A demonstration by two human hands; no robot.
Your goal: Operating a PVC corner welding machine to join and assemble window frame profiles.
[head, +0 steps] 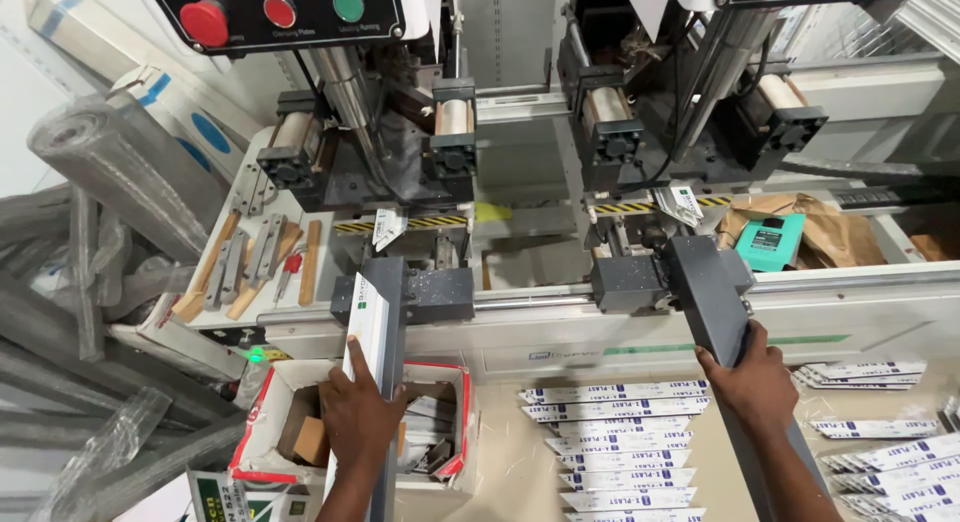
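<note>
**Asker:** Hands first, going left to right: where are they?

**Describer:** Left hand [362, 414] is closed around a grey profile bar [378, 322] with a white film face, fingers wrapped over its near end. The bar runs away from the viewer into the left clamp [405, 294] of a twin-head machine [520, 132]. Just beneath that hand sits an open cardboard box [300, 422] of offcuts.

**Asker:** And to the right?

**Describer:** Between the hands, cut white strips [620, 432] lie in rows on the bench. Right hand [745, 377] grips a second dark grey profile bar [712, 297], palm over its top, the far end seated at the right clamp [628, 282]. A teal box [770, 244] rests on brown paper beyond.

**Asker:** How would one hold these well?

**Describer:** My judgement: keep each bar pressed flat and square against its clamp, with fingers well back from the heads. Whether the ends are fully seated is hidden.
</note>
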